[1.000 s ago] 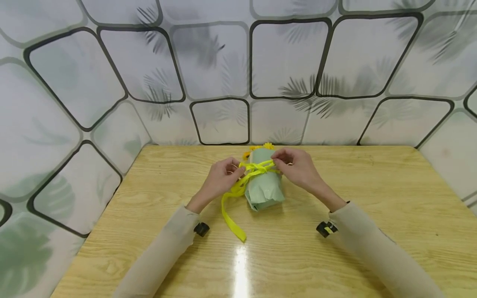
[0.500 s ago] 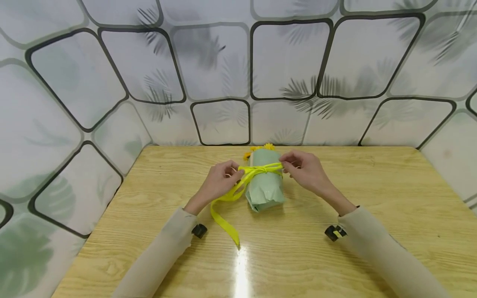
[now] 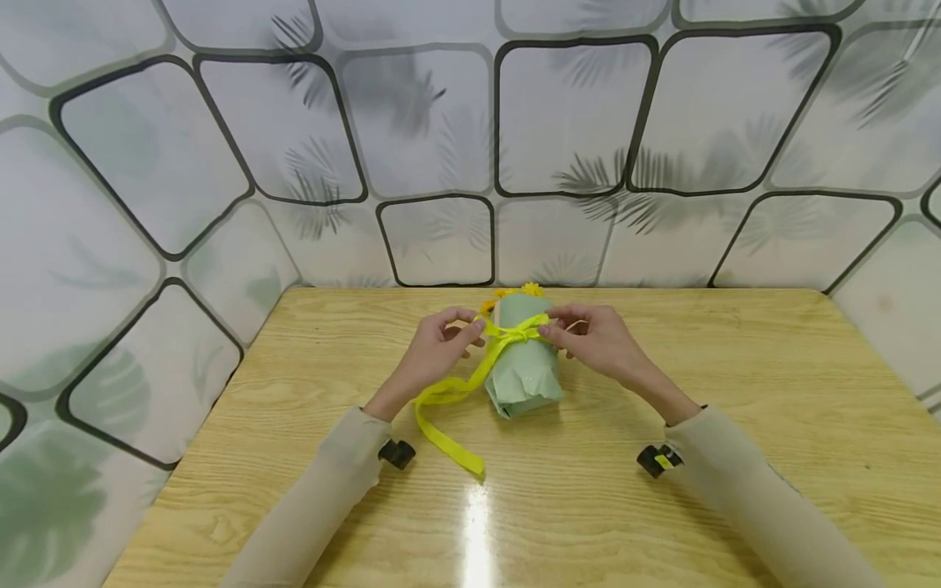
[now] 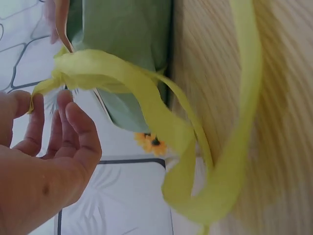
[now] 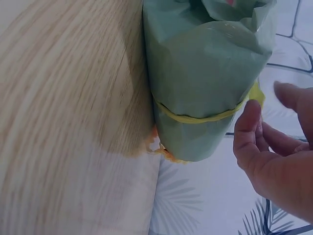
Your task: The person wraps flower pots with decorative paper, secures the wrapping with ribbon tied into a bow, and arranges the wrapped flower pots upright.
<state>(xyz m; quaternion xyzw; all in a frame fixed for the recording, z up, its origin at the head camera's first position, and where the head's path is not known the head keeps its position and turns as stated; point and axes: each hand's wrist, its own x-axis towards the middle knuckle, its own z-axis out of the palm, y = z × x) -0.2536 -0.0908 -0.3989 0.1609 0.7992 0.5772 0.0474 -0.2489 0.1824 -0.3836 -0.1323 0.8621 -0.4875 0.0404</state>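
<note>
A bouquet wrapped in pale green paper [image 3: 524,371] lies on the table, its orange and yellow flowers [image 3: 531,289] showing at the far end. Around its middle runs a yellow ribbon [image 3: 507,341], knotted on top, with a loop to either side. The left hand [image 3: 441,339] pinches the left loop between thumb and forefinger; in the left wrist view its other fingers [image 4: 80,127] are loosely bent. The right hand [image 3: 595,335] is at the right loop. In the right wrist view its thumb [image 5: 288,95] stands apart from the fingers, with the ribbon just beyond them.
The wooden table [image 3: 294,490] reaches back to a patterned cloth wall [image 3: 566,114]. A long ribbon tail [image 3: 452,445] curls on the wood to the left of the bouquet. A small black camera [image 3: 397,453] sits by each wrist.
The right hand drew its loop outward to the right, then came back in, and its thumb and fingers parted. The left hand stayed at its loop. The ribbon tail shifted on the table.
</note>
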